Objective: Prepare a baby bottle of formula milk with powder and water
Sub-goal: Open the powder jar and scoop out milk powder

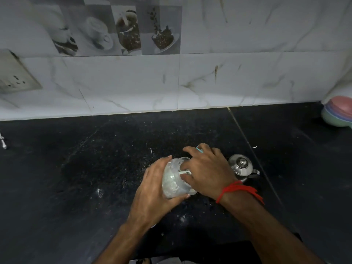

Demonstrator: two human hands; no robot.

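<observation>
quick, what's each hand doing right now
Left hand: closed around the tilted clear jar of white powder, holding it.
Right hand: at the jar's mouth, fingers pinching a white scoop.

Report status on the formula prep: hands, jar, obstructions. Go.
Left hand clamped round tilted clear jar of white powder. Right hand at jar mouth, fingers on white scoop. Steel pot close right; nothing blocking.

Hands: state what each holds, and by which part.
Left hand grips the tilted jar by its side; right hand holds a white scoop at its mouth.
</observation>
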